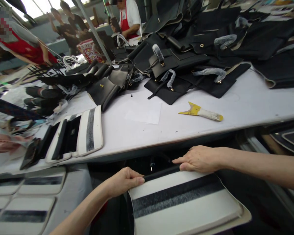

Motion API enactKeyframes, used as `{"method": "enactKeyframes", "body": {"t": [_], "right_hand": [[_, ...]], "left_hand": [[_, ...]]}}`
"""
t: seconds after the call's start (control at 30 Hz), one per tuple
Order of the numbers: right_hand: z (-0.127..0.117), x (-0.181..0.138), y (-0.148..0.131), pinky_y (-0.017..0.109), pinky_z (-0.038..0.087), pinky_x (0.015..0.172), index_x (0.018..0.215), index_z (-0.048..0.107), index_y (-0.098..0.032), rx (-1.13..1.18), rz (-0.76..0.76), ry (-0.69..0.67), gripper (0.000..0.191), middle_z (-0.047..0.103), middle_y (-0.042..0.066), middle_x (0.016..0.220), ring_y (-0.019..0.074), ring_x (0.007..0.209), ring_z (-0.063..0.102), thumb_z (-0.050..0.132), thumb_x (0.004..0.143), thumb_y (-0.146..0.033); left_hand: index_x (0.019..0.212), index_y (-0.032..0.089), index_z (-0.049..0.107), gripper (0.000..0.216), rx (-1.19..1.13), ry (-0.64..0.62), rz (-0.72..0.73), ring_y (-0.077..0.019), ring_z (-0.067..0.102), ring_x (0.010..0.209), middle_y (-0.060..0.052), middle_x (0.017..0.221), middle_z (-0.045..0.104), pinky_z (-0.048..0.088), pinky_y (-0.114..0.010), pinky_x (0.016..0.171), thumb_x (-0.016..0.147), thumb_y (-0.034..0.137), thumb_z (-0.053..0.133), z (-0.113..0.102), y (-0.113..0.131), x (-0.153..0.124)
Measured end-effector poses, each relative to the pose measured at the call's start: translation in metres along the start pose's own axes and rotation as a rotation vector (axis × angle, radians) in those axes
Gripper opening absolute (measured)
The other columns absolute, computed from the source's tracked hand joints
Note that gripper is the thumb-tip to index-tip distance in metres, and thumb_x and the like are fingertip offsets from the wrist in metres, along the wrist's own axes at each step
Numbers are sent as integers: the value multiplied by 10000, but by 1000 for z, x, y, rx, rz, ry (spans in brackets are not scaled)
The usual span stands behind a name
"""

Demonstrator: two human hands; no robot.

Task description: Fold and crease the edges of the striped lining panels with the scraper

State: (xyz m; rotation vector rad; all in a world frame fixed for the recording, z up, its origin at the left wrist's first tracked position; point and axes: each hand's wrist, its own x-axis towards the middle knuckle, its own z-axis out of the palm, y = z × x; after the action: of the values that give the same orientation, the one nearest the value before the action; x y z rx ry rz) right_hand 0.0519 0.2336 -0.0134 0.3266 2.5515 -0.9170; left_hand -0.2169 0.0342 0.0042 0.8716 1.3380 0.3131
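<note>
Below the table's front edge I have a bag piece [176, 209], white with a dark band across it and a black strip along its upper edge. My left hand [127, 181] pinches that edge near its left corner, thumb on top. Toward the right end of the same edge is my right hand [201, 160], its thumb on the piece and its index finger stretched along the black strip. The fingers under the right hand are partly hidden. Behind the edge, dark material with a small shiny metal fitting [152, 164] shows in shadow.
A yellow notched scraper [201, 111] lies on the white table [127, 130]. Black bags with plastic-wrapped fittings [171, 88] pile up behind it. White striped pieces [89, 130] lie at left, with more on a lower surface [39, 199]. People in red aprons [26, 47] stand beyond.
</note>
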Motion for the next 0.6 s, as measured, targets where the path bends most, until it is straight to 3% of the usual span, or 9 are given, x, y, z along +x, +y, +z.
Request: {"method": "enactKeyframes", "body": {"t": [0.1,0.27,0.37,0.43,0.5,0.6], "right_hand": [[10,21,-28,385,519,753,1277,641,-305,39,-117,100,392,709,62,1170,268,929,712,440,953,-400],[18,67,-79,387,525,783,1236,657,-289,81,-184,5,418,694,56,1205,261,1003,691,331,991,-378],[15,77,-88,349,531,741,1121,715,-293,101,-188,-6,399,731,40,1109,238,932,710,353,981,-389],[15,78,-88,362,535,740,1143,707,-296,117,-190,18,411,730,47,1114,249,928,710,341,986,-396],[19,77,-87,383,531,799,1228,661,-294,134,-189,80,400,712,55,1161,258,980,695,356,987,-390],[30,73,-90,319,508,879,1214,669,-251,239,-250,303,337,722,39,1121,204,1000,677,447,968,-312]], "left_hand": [[657,127,608,528,84,-3,4,-92,208,574,49,586,302,151,-265,530,833,624,573,-3,2,-1],[619,136,569,550,-13,28,9,-97,201,596,52,590,299,164,-262,547,792,656,612,-3,-7,0],[648,132,600,546,-76,54,19,-98,273,602,45,605,383,242,-242,573,779,661,623,-4,-14,-4],[820,131,671,490,-153,72,26,-108,386,646,25,694,508,317,-235,633,757,617,678,-4,-18,-7],[975,149,675,481,-234,117,37,-109,447,689,19,770,561,342,-226,664,727,556,739,-4,-24,-10],[936,142,670,437,-320,196,44,-85,435,658,39,726,531,327,-204,638,708,498,781,-4,-33,-11]]}}
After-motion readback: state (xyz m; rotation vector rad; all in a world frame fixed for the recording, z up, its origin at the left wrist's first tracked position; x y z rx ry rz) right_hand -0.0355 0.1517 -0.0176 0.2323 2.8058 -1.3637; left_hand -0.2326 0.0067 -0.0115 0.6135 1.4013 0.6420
